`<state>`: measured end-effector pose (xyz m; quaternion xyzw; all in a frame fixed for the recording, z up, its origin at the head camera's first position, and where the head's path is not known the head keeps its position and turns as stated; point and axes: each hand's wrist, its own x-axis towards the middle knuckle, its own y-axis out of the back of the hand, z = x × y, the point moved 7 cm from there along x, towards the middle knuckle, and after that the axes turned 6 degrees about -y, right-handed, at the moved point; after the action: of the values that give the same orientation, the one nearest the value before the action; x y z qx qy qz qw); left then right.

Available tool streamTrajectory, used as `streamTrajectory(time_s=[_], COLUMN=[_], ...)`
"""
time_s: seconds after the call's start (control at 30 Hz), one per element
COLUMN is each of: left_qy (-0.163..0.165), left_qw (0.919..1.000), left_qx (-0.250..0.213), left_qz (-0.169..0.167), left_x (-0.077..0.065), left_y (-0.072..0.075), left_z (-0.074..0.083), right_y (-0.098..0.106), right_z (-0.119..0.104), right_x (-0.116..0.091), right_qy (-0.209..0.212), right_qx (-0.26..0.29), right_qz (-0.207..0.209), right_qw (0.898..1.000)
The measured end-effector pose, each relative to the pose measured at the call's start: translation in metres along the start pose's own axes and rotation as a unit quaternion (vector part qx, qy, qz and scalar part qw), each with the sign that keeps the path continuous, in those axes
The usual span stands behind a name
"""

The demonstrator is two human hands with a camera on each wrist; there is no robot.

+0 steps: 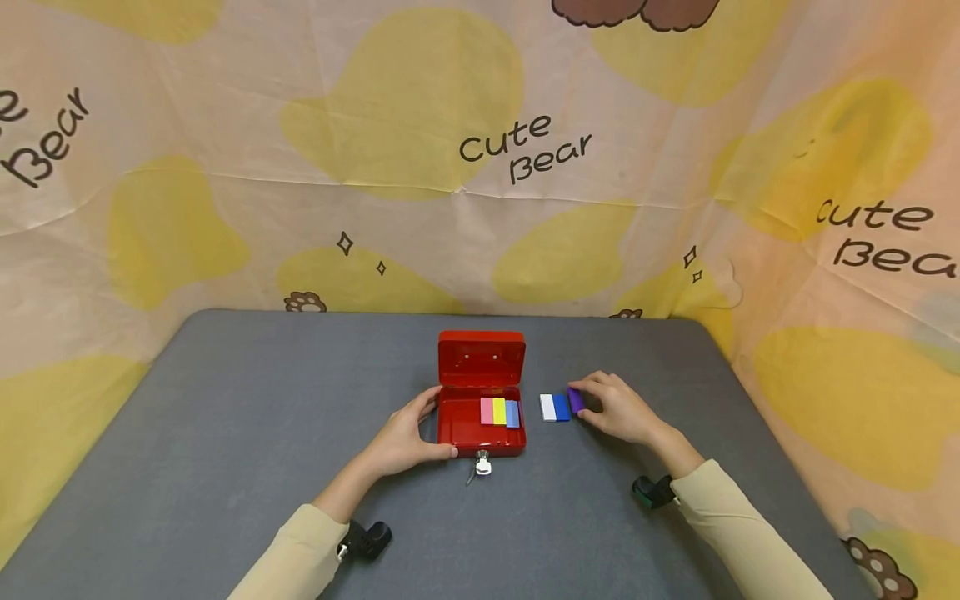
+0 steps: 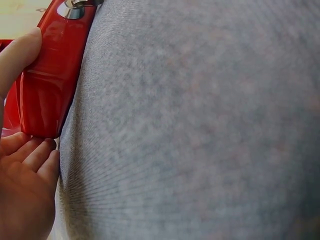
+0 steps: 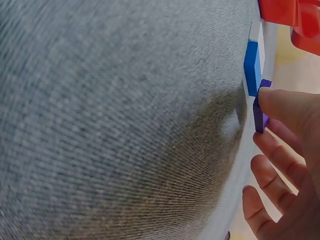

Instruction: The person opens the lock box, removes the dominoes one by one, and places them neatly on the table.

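Observation:
A red cash box [image 1: 444, 417] stands on the table with its lid [image 1: 482, 358] raised. My left hand [image 1: 401, 433] holds its left side, the thumb at the front corner and the fingers along the side wall. Inside the box lie a pink block [image 1: 487, 411], a yellow block [image 1: 498, 411] and a light blue block [image 1: 512, 414], side by side. To the right of the box, my right hand [image 1: 618, 408] pinches a purple block [image 3: 260, 110] between thumb and fingers, slightly tilted. Just left of it, a white block [image 1: 548, 407] and a dark blue block [image 1: 562, 407] lie together on the table.
A lock with keys [image 1: 483, 464] sticks out from the front of the box. The grey table [image 1: 262, 433] extends around the things, its back edge against a patterned yellow cloth [image 1: 420, 108]. A black wrist device [image 1: 367, 540] is on the left arm.

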<state>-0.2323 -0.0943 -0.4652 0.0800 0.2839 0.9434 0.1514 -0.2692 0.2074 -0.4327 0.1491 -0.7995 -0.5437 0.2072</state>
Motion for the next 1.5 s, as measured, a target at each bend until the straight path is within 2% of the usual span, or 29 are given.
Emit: streamTrajectory(time_s=[0.4,1.5], left_qy=[-0.001,-0.001], left_qw=[1.0000,1.0000], left_qx=[-0.003,0.003], left_qz=[-0.003,-0.003], left_x=[0.0010,0.0004], left_y=[-0.0008,-0.0004], left_z=[0.0001,-0.0005], right_y=[-0.0063,-0.0069], right_z=[0.0022,-0.0026], right_x=[-0.0015,-0.0024], right_qy=[-0.020,-0.012], right_qx=[-0.003,-0.008], right_qz=[-0.024,-0.021], right_qw=[1.000,1.000])
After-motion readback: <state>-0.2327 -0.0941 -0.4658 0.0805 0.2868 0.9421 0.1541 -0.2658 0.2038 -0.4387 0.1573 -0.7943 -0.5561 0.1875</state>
